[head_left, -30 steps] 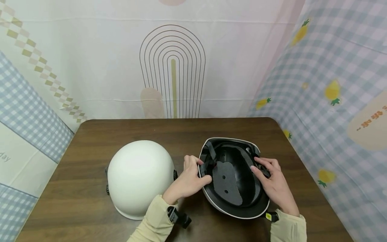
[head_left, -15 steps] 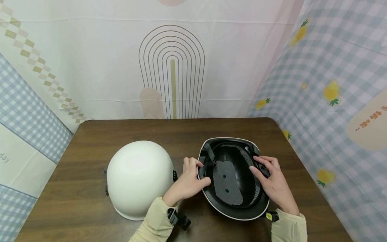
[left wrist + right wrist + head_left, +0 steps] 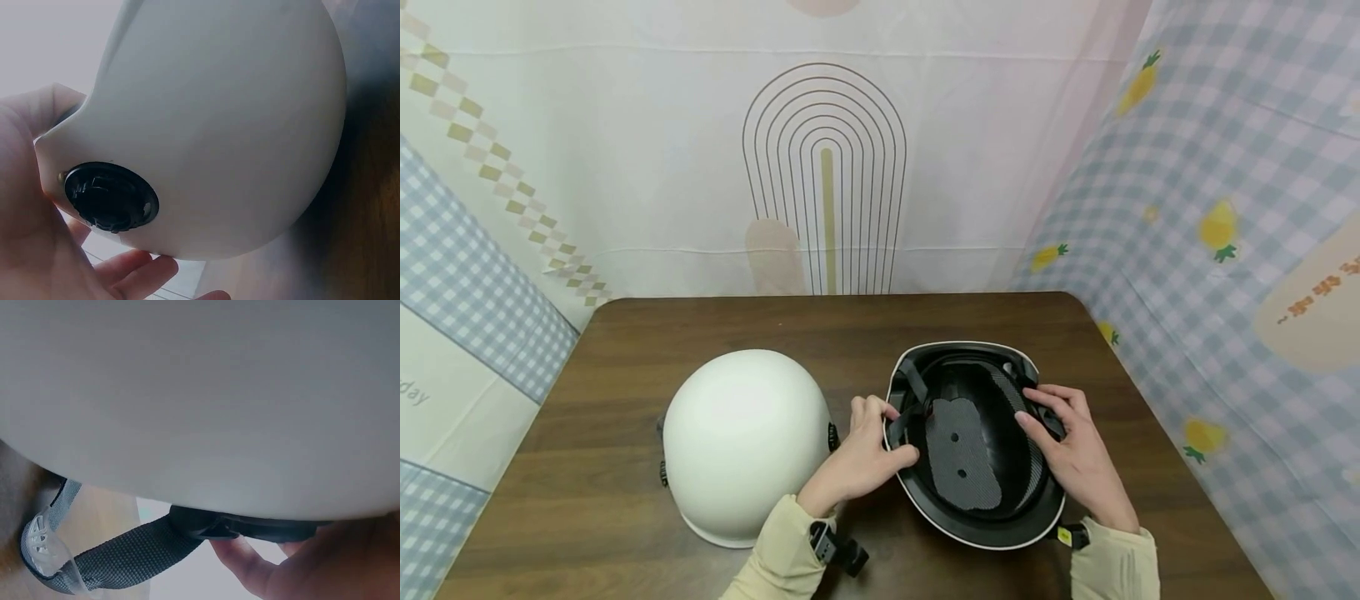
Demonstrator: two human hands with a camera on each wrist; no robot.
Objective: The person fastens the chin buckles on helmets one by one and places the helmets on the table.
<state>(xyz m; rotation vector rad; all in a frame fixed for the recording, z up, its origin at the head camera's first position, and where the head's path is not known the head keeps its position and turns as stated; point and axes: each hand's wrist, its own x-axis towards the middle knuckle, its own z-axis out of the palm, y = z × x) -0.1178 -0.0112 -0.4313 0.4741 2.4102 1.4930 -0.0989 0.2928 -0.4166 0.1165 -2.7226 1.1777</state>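
A white helmet with a black inside (image 3: 977,527) lies upside down on the table, opening upward. A grey perforated pad (image 3: 961,458) lines it. My left hand (image 3: 853,458) grips its left rim, thumb over the inner edge and fingers outside. On the right side, my right hand (image 3: 1078,446) holds the rim with thumb and fingers. The left wrist view shows the white shell (image 3: 231,119) with a round black fitting (image 3: 111,197) beside the palm. A grey woven strap (image 3: 134,556) with a clear plastic piece (image 3: 47,550) hangs out in the right wrist view.
A second white helmet (image 3: 745,442) sits dome up on the brown wooden table (image 3: 625,367), close to my left forearm. A printed white cloth (image 3: 662,150) hangs behind the table, with blue checked cloth (image 3: 1150,317) along the right side.
The held helmet has shifted very slightly toward me, and my left hand has come a little nearer with it. Both hands keep their hold. The other helmet stays in place.
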